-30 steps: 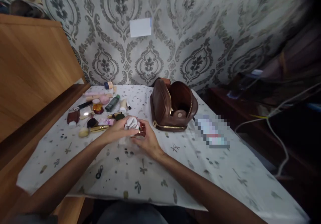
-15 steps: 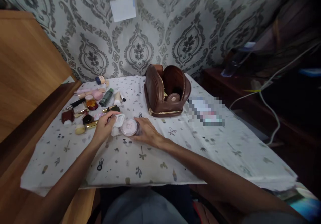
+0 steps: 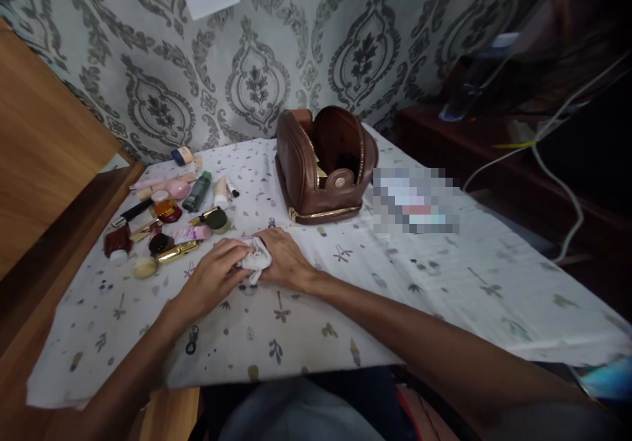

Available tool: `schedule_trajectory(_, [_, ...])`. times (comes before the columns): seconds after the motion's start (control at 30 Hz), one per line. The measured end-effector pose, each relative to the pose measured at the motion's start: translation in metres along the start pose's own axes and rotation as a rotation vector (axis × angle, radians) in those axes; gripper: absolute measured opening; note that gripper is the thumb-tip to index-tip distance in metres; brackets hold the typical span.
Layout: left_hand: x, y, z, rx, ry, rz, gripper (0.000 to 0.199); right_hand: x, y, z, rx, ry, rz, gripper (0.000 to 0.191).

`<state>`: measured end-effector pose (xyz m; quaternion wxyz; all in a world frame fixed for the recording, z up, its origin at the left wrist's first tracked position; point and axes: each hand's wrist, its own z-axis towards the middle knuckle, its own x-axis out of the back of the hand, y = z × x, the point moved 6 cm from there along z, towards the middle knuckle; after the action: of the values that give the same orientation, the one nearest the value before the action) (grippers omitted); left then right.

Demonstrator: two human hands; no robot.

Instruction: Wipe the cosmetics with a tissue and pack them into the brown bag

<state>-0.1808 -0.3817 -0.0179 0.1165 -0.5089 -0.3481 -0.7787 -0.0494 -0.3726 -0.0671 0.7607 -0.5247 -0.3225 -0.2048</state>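
Note:
Bunched in my left hand [image 3: 222,270] is a white cloth [image 3: 257,260], pressed over the top of a small round jar. My right hand [image 3: 286,260] wraps the jar's right side, holding it on the table. The jar is almost wholly covered by the cloth and my fingers. Left of my hands lie a gold tube [image 3: 178,251], a pink tube [image 3: 192,233] and a round dark green container [image 3: 216,220].
An open brown leather bag [image 3: 320,194] stands at the back middle of the patterned tablecloth [image 3: 316,336]. Several cosmetics, including a green bottle [image 3: 197,192] and an amber jar [image 3: 168,210], lie at the left. A blurred-out flat object [image 3: 415,201] lies right of the bag.
My left hand has moved right, bringing the cloth from beside the jar onto its lid, which is now covered. My right hand still grips the jar. The view has shifted slightly.

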Motion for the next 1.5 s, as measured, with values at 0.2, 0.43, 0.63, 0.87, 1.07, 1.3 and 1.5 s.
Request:
schedule_trajectory(0.2, [-0.006,0.006,0.022,0.051,0.059,0.126,0.010,0.004,0.000,0.000,-0.049,0.022,0.002,0.053])
schedule_trajectory(0.43, [-0.007,-0.006,0.028,0.140,0.182,0.110,0.020,0.005,0.000,0.000,-0.040,0.044,-0.001,0.056])
schedule_trajectory(0.63, [-0.002,-0.018,0.026,0.257,0.242,0.140,0.018,0.002,0.003,0.001,-0.035,0.028,-0.026,0.055])
schedule_trajectory(0.87, [0.002,-0.022,0.022,0.206,0.162,0.176,0.037,0.002,0.002,0.001,-0.037,0.033,-0.034,0.058])
schedule_trajectory(1.07, [0.007,-0.027,0.015,0.263,0.094,0.293,0.032,0.002,-0.001,0.001,-0.054,0.012,-0.030,0.059])
schedule_trajectory(1.3, [0.016,-0.023,0.008,0.316,0.051,0.186,0.026,0.001,-0.001,0.000,-0.061,0.010,-0.031,0.062])
schedule_trajectory(1.5, [0.021,-0.022,-0.004,0.373,0.034,0.050,0.015,0.001,-0.001,0.000,-0.048,0.016,-0.026,0.057])
